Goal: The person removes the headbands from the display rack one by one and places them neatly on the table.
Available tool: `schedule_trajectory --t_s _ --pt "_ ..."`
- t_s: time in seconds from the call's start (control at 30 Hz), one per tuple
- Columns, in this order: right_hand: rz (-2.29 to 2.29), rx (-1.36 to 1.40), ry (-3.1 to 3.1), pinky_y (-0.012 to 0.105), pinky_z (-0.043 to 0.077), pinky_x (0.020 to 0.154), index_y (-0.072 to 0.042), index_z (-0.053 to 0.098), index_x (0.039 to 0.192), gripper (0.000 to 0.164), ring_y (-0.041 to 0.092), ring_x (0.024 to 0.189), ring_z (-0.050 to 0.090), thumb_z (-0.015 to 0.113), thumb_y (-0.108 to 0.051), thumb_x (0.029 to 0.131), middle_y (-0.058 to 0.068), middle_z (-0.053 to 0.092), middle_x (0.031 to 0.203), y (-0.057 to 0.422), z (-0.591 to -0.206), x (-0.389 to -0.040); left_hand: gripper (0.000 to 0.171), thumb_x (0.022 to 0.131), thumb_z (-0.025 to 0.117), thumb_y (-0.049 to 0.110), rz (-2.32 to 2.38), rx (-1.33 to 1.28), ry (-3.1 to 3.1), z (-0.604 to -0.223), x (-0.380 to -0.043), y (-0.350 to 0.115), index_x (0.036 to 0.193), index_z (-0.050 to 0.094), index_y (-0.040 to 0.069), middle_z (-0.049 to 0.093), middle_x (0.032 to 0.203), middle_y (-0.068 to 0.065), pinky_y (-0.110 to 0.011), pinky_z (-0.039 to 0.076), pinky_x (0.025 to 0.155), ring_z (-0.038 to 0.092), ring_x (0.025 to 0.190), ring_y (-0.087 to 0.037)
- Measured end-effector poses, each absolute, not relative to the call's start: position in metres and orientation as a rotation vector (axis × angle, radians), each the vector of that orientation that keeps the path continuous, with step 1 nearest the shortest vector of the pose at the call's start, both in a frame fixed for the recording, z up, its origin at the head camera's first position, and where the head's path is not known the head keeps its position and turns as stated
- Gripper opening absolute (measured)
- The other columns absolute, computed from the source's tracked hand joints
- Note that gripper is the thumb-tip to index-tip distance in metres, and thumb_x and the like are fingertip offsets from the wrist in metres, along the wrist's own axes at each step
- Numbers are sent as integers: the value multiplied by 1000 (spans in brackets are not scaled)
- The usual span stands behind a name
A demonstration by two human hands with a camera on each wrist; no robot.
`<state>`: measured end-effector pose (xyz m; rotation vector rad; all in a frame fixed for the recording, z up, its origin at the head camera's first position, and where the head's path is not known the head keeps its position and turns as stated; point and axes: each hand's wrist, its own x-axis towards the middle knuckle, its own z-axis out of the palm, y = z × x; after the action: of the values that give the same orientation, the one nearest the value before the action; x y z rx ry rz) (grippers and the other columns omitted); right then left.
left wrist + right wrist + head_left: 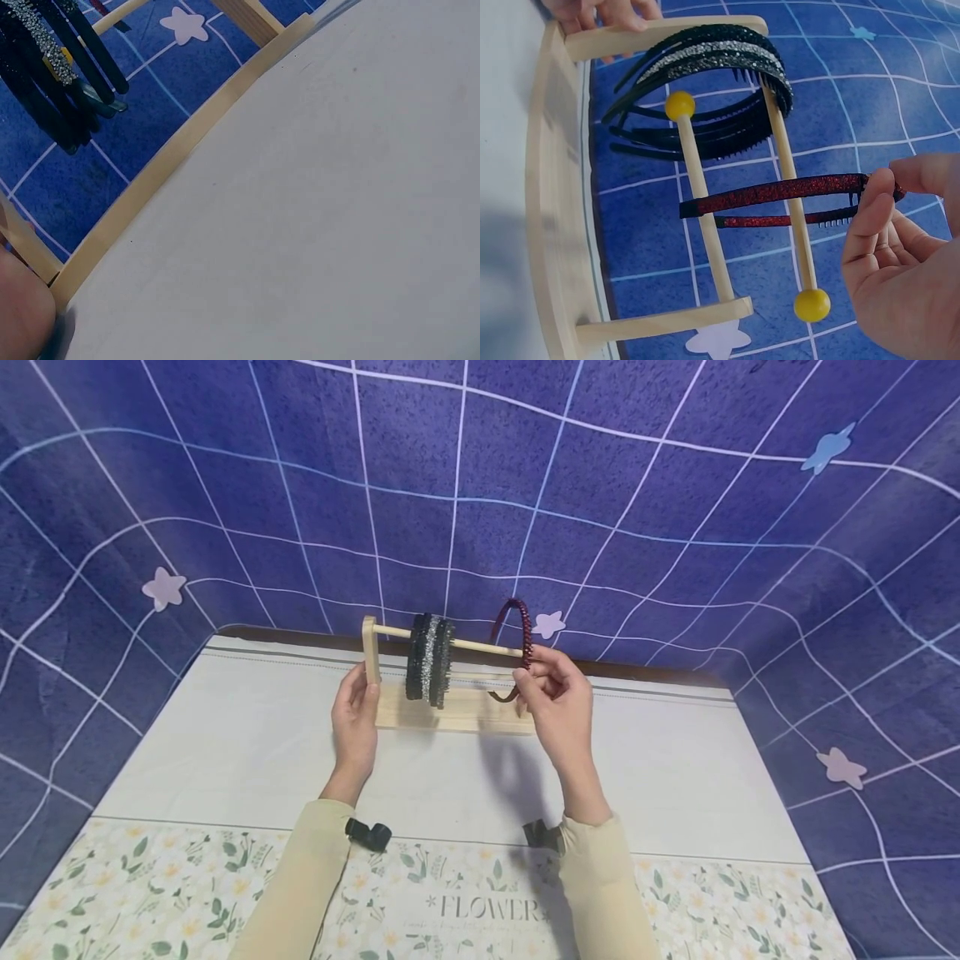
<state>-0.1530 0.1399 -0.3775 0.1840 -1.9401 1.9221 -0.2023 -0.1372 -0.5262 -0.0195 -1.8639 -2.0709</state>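
A light wooden headband stand (457, 720) lies along the back of the table, with two rods between its end posts. My left hand (354, 718) grips the left post (371, 647), thumb on the front. Several black and silver glitter headbands (727, 56) hang together toward that end. At the other end, my right hand (564, 706) pinches a dark red glitter headband (780, 193) at its curved top between thumb and index finger. One rod (799, 244), tipped with a yellow ball (812, 305), passes through the red band. The left wrist view shows only part of the left hand (26, 307).
White cloth (255, 727) covers the back of the table; a floral cloth with lettering (187, 885) covers the front. Blue grid-patterned fabric (480, 468) with star shapes rises behind and at both sides. A second yellow ball (680, 106) caps the other rod.
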Motion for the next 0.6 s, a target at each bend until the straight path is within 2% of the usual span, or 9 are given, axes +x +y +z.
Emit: schedule_trajectory --t_s 0.17,0.43,0.6 --pt "1896 170 -1937 13 52 54 12 71 130 33 3 64 64 75 12 97 -4 70 89 144 -379 -154 49 119 52 21 -2064 -19 -1879 -526 -202 -137 166 45 11 52 163 -9 -35 39 133 47 155 -25" --pt "1879 158 -1937 14 51 54 11 71 131 33 10 63 66 75 11 97 -5 71 88 151 -377 -153 48 119 52 19 -2066 19 -1881 -523 -202 -136 166 47 12 53 162 -12 -36 39 133 47 155 -26" --pt "1876 114 -1924 14 52 54 11 72 129 33 8 62 65 75 11 97 -5 69 86 156 -375 -152 48 119 52 18 -2071 15 -1874 -524 -202 -136 166 46 11 53 161 -10 -36 39 133 48 154 -25"
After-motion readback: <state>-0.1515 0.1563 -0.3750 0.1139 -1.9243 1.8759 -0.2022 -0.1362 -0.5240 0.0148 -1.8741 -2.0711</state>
